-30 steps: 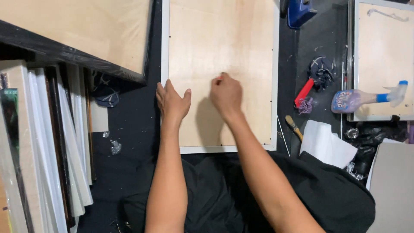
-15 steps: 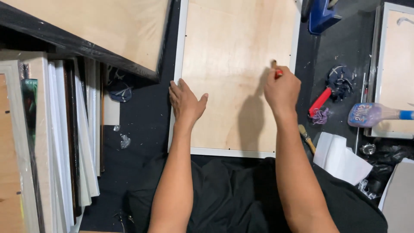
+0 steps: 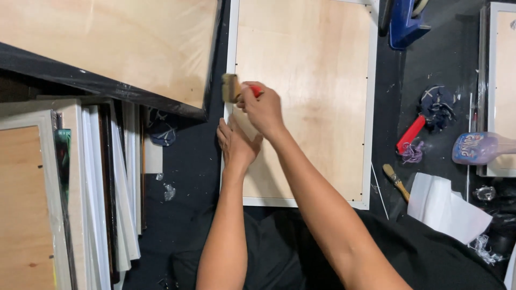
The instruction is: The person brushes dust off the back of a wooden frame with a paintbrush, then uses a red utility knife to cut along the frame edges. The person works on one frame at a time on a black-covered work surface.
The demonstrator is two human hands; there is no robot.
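Your right hand (image 3: pixel 262 107) pinched a red-handled brush (image 3: pixel 232 88) at the white-framed plywood panel's (image 3: pixel 312 96) left edge; your left hand (image 3: pixel 235 145) pressed flat, fingers together, beside it.

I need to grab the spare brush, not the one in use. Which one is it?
Start at the white-framed plywood panel in the middle, then look just past its lower right corner. The spare brush lies there on the dark surface beside white paper; unlike the red tool above, its handle is wooden.
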